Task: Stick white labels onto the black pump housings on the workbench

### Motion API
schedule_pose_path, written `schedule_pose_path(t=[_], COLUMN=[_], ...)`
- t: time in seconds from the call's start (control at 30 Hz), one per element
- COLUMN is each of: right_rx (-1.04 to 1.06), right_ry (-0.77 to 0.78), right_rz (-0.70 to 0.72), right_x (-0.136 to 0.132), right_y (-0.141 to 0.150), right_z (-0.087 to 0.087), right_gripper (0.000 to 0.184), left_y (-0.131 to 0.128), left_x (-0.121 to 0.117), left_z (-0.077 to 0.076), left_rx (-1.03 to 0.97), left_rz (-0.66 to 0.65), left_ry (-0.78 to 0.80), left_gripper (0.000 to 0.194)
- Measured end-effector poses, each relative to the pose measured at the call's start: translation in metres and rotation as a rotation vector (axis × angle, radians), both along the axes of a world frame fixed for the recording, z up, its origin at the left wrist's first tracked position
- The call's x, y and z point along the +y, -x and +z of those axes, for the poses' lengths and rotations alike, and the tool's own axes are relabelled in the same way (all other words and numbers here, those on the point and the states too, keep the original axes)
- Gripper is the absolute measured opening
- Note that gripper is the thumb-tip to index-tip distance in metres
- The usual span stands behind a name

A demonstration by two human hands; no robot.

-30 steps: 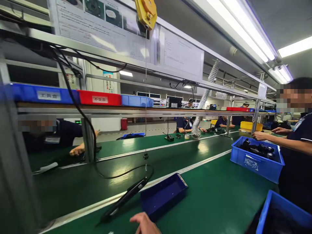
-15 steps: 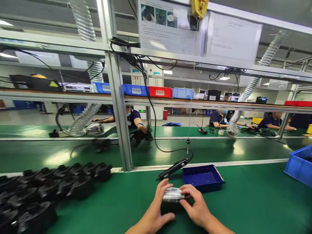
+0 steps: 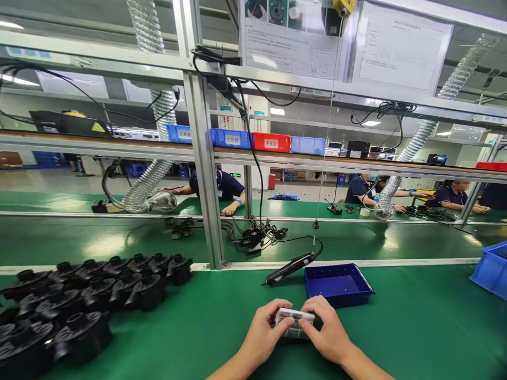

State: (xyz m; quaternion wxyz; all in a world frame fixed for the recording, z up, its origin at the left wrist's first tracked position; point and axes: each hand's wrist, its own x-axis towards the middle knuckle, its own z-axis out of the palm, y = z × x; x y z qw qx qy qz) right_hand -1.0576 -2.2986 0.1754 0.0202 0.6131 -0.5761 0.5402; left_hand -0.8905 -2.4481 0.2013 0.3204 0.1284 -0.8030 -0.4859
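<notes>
A small whitish rectangular case (image 3: 293, 332) with a clear, sectioned face is held low in front of me, above the green bench. My left hand (image 3: 270, 326) grips its left end, thumb on the near face and fingers behind. At the other end my right hand (image 3: 324, 328) is closed in the same way. What the case contains is too small to make out. Just beyond the hands stands a dark blue tray (image 3: 366, 293). To its left, a black electric screwdriver (image 3: 290, 268) hangs tilted on a cord, tip pointing down and left.
Several black round housings (image 3: 85, 332) stand in rows on the left of the bench. A metal post (image 3: 206, 174) rises behind them. Tangled black cables (image 3: 257, 237) lie on the belt beyond. A blue bin (image 3: 491, 272) is at the right edge. People sit across the line.
My left thumb has come in onto the case, and both hands now hold it with its face tilted towards me. The view has shifted; the co-worker opposite has let go of the cables.
</notes>
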Motion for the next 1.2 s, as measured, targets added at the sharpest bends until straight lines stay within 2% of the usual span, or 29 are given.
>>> schedule_pose_path(t=[0.17,0.4,0.6,0.8,0.97,1.1,1.2], right_rx=[-0.054,-0.093,-0.025,-0.02,0.078,0.059,0.089], right_ry=[-0.009,0.048,0.058,0.164,0.29,0.24,0.25], right_rz=[-0.025,0.004,-0.028,-0.058,-0.087,-0.092,-0.113], right_x=[0.001,-0.001,-0.001,0.0,0.0,0.002,-0.005], right_y=[0.001,-0.002,-0.002,-0.002,-0.004,0.002,0.015], right_z=[0.003,0.003,0.0,0.002,0.007,-0.007,-0.031], right_gripper=[0.007,0.02,0.031,0.01,0.009,0.044,0.051], left_y=[0.002,0.003,0.005,0.006,0.01,0.014,0.023], left_x=[0.01,0.012,0.011,0.008,0.008,0.02,0.019], left_z=[0.006,0.005,0.002,0.0,-0.003,-0.01,-0.023], left_rx=[0.031,0.023,0.006,-0.017,-0.039,-0.066,-0.07], left_rz=[-0.03,-0.014,0.006,0.023,0.062,0.096,0.055], left_ry=[-0.092,-0.053,-0.06,-0.042,0.016,0.081,0.027], left_gripper=[0.049,0.044,0.053,0.056,0.054,0.047,0.049])
